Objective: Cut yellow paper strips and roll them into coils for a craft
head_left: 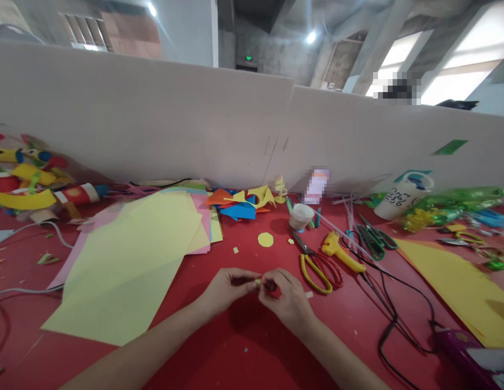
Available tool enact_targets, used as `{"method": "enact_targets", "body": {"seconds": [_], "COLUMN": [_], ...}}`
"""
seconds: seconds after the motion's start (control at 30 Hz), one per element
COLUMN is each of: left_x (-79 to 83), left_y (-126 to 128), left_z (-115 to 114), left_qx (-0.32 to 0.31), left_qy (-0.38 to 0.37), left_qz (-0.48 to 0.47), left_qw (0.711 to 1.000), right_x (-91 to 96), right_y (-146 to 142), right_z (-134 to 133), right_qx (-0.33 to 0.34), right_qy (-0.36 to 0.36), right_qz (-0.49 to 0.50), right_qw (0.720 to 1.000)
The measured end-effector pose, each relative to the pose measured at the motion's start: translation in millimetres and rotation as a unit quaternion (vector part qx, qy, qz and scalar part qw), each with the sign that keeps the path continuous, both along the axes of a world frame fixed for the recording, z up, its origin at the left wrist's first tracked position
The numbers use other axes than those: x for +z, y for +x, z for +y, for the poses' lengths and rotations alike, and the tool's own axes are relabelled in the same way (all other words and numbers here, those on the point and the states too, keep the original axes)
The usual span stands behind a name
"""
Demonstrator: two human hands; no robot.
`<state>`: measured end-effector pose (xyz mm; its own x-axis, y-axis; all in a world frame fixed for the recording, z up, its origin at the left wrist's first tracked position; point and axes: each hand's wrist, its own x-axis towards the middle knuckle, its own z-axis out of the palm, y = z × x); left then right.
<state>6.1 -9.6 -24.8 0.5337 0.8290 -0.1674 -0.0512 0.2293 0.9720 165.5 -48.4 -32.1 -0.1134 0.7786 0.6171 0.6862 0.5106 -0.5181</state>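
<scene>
Between my two hands, a small piece of yellow paper (258, 281) is pinched above the red table (219, 357). The fingertips of my left hand (230, 288) close on one side of it. My right hand (288, 298) has its fingers curled in on the other side, covering part of the piece. Just beyond my hands lies a yellow paper circle (265, 239), flat on the table. A pair of scissors (319, 268) with yellow and red handles rests beside my right hand.
Yellow paper sheets (134, 260) spread at left, colored scraps (239, 206) behind. A yellow glue gun (341, 252), its black cord (388, 314) and green-handled scissors (372, 241) lie right. A white cup (301, 218) stands ahead, before a white partition (154, 119). Orange-yellow sheets (455, 281) lie far right.
</scene>
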Motion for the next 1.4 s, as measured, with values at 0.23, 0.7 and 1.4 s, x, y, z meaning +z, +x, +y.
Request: {"method": "enact_targets", "body": {"seconds": [0.23,0.7,1.4], "left_x": [-5.0,-5.7,-0.8], "left_y": [5.3,1.2,-1.0], "left_z": [-4.3,2.2,1.3], "left_qx": [0.064,0.057,0.045], "left_qy": [-0.017,0.036,0.067], "left_qz": [-0.025,-0.018,0.029], "left_qw": [0.997,0.998,0.996], "right_x": [-1.2,-4.3,-1.1], "right_y": [-1.7,3.7,0.3], "right_z": [-0.6,2.1,0.6], "right_qx": [-0.016,-0.002,0.02], "right_qy": [-0.006,-0.075,-0.037], "right_qz": [0.024,0.116,0.045], "right_qw": [1.0,0.99,0.998]}}
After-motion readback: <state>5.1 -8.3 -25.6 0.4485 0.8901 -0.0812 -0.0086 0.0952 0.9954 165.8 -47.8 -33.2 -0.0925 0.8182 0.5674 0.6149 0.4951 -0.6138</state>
